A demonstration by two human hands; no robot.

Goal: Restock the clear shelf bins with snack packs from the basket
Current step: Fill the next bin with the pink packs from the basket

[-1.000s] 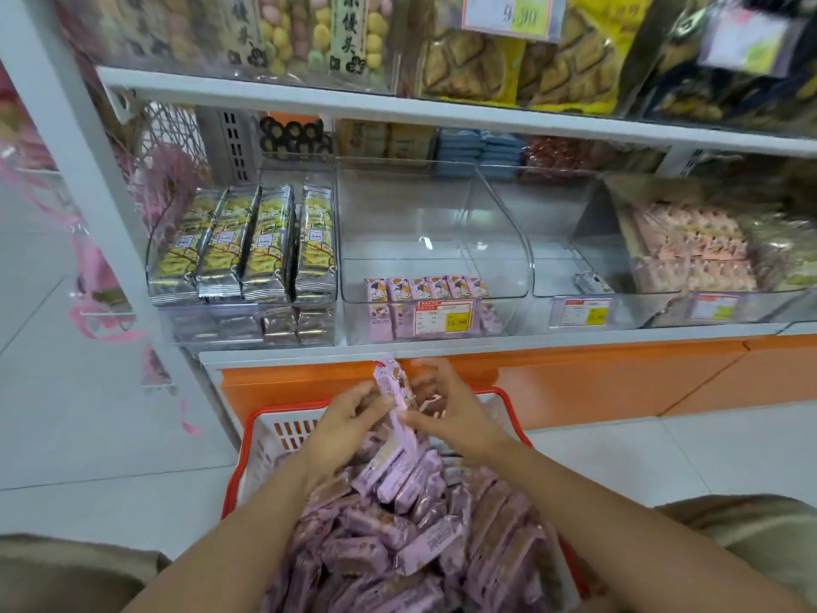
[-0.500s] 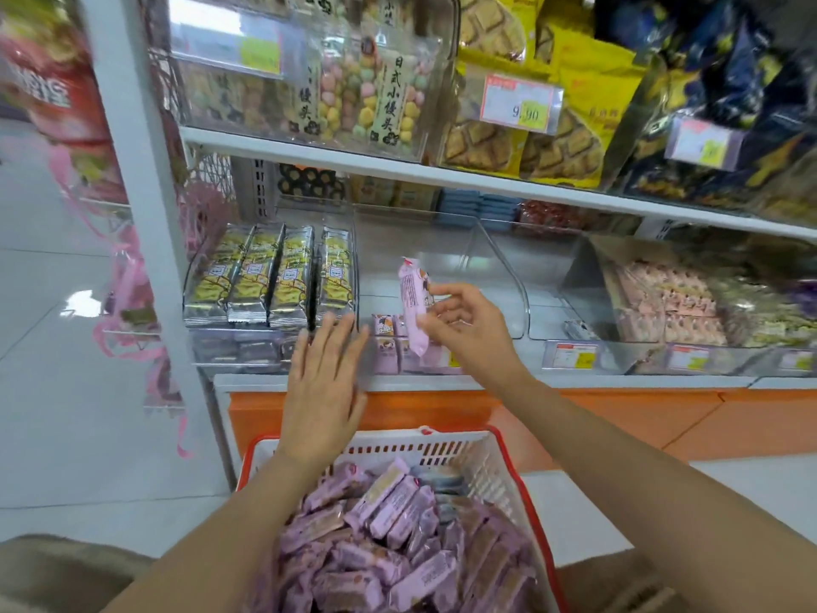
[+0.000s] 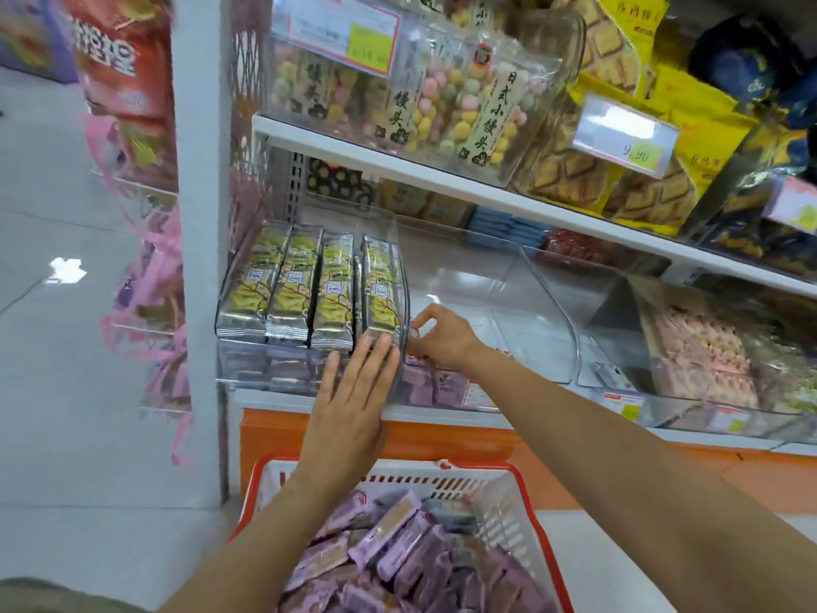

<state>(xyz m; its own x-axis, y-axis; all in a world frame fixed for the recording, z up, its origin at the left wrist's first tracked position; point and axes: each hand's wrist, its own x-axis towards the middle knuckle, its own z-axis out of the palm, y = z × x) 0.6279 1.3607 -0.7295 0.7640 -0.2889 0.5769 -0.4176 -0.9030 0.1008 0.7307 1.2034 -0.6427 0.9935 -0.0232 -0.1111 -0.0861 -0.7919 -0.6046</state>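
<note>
Now the left hand (image 3: 353, 391) lies flat, fingers straight and close together. Its fingertips press on the front of the left bin (image 3: 401, 285), the clear one filled with upright yellow-green packs (image 3: 287, 294). Just beside it the right hand (image 3: 442, 340) reaches over the low front lip of the middle bin (image 3: 544, 303). Its fingers are curled, with thumb and forefinger pinched together near the wall between the two bins. Whether a pack sits in that pinch I cannot tell, since only a small pale scrap shows at the fingertips. Under that hand a short row of purple packs (image 3: 435, 384) stands at the front of the middle bin, behind a price tag. Both bins rest on a white shelf (image 3: 274, 396) above an orange base (image 3: 574, 444). Below the forearms, in front of that base, is the basket (image 3: 477, 480), white mesh with a red rim, heaped with loose snack packs (image 3: 398, 537) in the same purple. Further right on the shelf lie pink packs (image 3: 694, 347).
</note>
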